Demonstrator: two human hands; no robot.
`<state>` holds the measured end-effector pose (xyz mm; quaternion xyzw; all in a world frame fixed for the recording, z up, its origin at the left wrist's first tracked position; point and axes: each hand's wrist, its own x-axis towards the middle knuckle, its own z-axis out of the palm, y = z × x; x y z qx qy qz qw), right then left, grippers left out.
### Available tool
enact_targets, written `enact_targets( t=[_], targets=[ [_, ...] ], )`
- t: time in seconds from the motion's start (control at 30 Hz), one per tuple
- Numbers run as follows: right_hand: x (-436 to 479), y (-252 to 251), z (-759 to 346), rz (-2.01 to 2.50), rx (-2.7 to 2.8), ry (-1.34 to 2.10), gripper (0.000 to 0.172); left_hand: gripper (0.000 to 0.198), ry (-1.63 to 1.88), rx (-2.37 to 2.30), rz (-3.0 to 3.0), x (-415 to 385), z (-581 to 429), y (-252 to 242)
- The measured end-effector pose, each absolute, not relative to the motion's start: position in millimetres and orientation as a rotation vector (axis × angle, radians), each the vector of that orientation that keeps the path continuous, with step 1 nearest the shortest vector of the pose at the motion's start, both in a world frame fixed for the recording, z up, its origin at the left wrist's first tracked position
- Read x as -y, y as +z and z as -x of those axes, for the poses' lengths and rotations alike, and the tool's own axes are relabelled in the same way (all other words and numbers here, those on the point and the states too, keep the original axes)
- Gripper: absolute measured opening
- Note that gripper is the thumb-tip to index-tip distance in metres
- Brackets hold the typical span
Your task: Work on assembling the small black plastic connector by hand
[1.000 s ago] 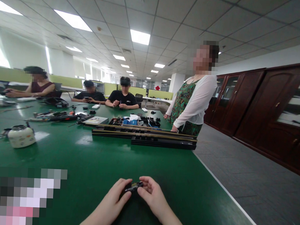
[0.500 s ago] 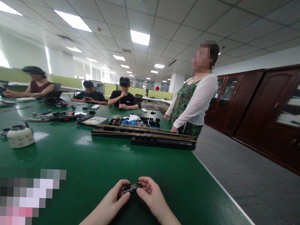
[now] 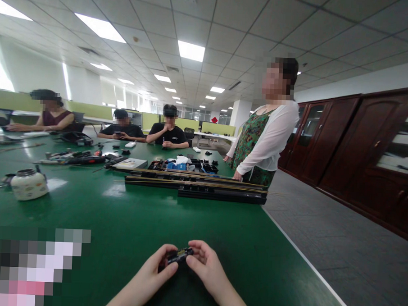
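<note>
Both my hands meet low over the green table (image 3: 126, 222), near its front edge. My left hand (image 3: 153, 275) and my right hand (image 3: 206, 266) each pinch one end of a small black part (image 3: 179, 255) with a yellowish mark on top. The fingers of both hands are curled round it and the part is held just above the table top.
Long black rails (image 3: 202, 189) lie across the table's middle, with small parts and tools behind them. A white jar (image 3: 29, 184) stands at the left. A person in a white top (image 3: 261, 142) stands at the table's right edge; three people sit at the far end. Dark wooden cabinets (image 3: 360, 146) line the right wall.
My hands and the small part have barely shifted. The standing person has turned the head slightly.
</note>
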<state>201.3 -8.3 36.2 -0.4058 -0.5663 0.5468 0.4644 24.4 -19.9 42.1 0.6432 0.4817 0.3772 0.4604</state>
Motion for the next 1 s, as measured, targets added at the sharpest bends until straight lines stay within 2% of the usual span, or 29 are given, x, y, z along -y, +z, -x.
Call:
enact_targets(
  t=[0.27, 0.57, 0.8, 1.0],
  targets=[
    [9, 39, -202, 1.006, 1.392, 1.343, 0.043, 0.034, 0.970, -1.109, -1.554, 18, -24, 39],
    [10, 40, -200, 1.020, 1.387, 1.330, 0.040, 0.043, 0.980, -1.159, -1.507, 16, -23, 36],
    [9, 39, -199, 1.029, 1.381, 1.329, 0.040, 0.028, 0.987, -1.253, -1.764, 16, -21, 30],
    [9, 38, -198, 1.045, 1.390, 1.310, 0.039, 0.031, 0.959, -1.271, -1.824, 14, -20, 31]
  ],
)
